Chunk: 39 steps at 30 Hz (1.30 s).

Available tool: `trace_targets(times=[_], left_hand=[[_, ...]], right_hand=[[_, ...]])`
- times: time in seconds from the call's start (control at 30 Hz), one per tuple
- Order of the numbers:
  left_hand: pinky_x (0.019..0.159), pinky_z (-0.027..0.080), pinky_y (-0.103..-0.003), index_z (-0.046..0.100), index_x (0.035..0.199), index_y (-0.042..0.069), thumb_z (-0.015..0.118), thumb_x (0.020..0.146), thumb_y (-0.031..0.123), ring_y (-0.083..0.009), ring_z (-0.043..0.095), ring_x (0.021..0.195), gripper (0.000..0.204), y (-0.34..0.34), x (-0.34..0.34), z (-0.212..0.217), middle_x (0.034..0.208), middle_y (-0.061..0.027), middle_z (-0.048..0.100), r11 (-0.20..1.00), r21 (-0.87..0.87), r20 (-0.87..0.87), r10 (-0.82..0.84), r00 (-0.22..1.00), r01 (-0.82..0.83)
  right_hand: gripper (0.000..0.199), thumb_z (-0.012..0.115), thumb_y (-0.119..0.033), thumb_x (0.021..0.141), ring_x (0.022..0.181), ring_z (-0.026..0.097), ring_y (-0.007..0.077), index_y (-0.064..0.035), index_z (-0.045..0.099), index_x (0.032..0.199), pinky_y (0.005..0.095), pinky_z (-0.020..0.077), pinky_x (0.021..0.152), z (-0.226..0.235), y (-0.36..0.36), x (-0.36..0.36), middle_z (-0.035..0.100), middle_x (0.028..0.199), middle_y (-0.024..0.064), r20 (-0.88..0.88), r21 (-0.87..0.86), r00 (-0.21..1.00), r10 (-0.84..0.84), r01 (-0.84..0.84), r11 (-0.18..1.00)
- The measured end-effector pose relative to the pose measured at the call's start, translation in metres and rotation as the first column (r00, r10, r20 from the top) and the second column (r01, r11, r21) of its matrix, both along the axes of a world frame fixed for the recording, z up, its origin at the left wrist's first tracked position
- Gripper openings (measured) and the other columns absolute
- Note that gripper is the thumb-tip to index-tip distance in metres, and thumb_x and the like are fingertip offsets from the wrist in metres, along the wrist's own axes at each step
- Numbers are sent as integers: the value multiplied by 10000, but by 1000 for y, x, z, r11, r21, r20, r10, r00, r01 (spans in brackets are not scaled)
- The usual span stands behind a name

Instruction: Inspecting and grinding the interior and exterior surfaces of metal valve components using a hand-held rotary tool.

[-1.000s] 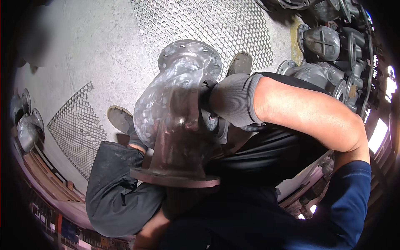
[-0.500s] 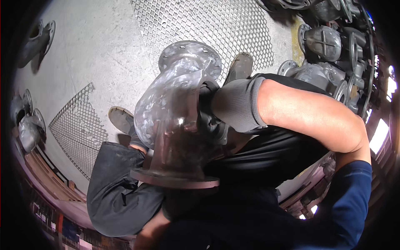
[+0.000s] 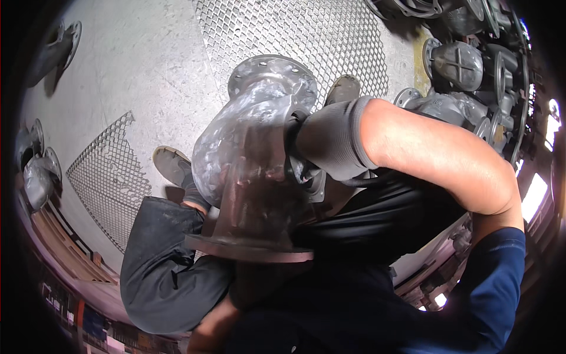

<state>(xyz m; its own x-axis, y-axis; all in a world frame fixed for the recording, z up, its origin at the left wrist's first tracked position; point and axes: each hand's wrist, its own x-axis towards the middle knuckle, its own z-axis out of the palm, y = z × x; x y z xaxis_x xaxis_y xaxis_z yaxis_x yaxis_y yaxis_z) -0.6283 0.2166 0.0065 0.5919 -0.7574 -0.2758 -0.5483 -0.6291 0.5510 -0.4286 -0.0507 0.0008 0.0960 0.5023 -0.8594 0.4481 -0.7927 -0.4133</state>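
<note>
A large grey metal valve body casting stands between my legs, tilted toward me, with a drilled round flange at its far end and a brownish flange at its near end. My right hand, in a grey knit glove, reaches into the dark side opening at the casting's right; its fingers are hidden inside. My left hand, in a dark glove, is below the near flange, close to its underside. Shadow and the flange hide its fingers, so I cannot see its grip.
Expanded metal mesh covers part of the concrete floor ahead, with a smaller mesh piece at left. Several similar castings crowd the right side. More castings lie at far left, near wooden slats. My shoes flank the casting.
The casting sits slightly higher and farther right in the picture, and the view has shifted a little. My right wrist has moved slightly up and left, the hand still at the side opening.
</note>
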Motion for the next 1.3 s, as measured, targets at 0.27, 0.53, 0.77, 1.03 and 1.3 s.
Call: trace_targets(times=[0.27,0.53,0.77,1.03,1.3], left_hand=[[885,585,-477,624,1421,-12,688,963,641,-306,709,1069,800,-7,8,-4,1268,-195,669,998,54,-107,30,994,-25],[795,575,-449,774,901,85,915,827,306,-280,724,831,273,-23,38,12,868,-90,734,869,-163,-534,321,782,-467],[782,581,-401,816,861,94,946,785,249,-251,746,815,217,-35,49,16,837,-77,762,795,-136,-607,405,683,-592],[772,598,-347,836,910,69,930,817,194,-203,770,824,181,-32,46,13,863,-76,802,634,-38,-824,418,383,-772],[775,593,-307,831,928,43,889,848,99,-151,765,851,114,-35,51,24,902,-69,811,617,55,-867,419,268,-785]], right_hand=[[357,747,-79,784,942,736,404,-106,794,1137,455,591,808,30,-34,16,759,944,210,136,32,957,-256,254,967],[206,764,-119,801,964,758,401,10,803,957,459,610,852,43,-58,9,757,932,266,262,87,885,-385,376,923],[221,778,-118,793,970,762,401,5,814,973,462,603,846,34,-62,-4,766,961,255,326,110,873,-362,346,932],[237,814,-124,797,968,771,368,-56,838,1024,432,599,847,34,-26,-5,791,989,200,214,-7,934,-287,295,955],[257,752,-194,899,1024,777,294,-110,831,1128,412,611,842,22,4,-26,806,1076,108,201,-52,975,-93,106,993]])
